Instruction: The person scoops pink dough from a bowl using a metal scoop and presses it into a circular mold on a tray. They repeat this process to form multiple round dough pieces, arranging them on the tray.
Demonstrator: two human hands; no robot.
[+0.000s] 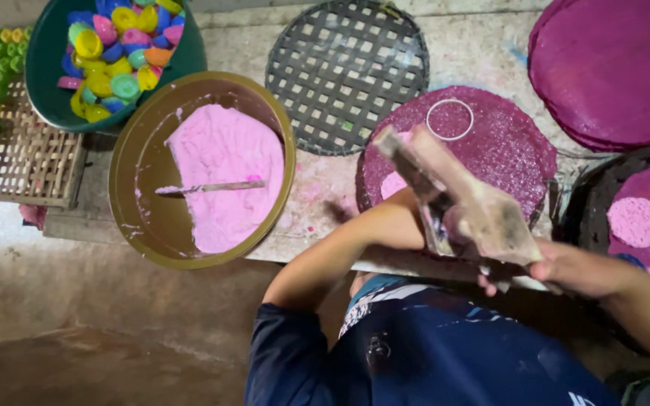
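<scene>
The desk carries a round purple mat, the landmark here. Left of the mat stands a brown basin of pink powder with a spatula across it; beyond the mat lies a dark woven tray. On the mat's far part sits a white ring.

Over the mat's near edge, the right hand holds a wooden scraper, fingers closed around its near end. Its long axis runs from that hand up and leftward across the mat, the tip stopping short of the ring.

The left hand is hidden behind the scraper at the mat's near-left edge; only its forearm shows, so I cannot tell its fingers' state. It looks the nearer to the pale pink patch on the mat.
</scene>
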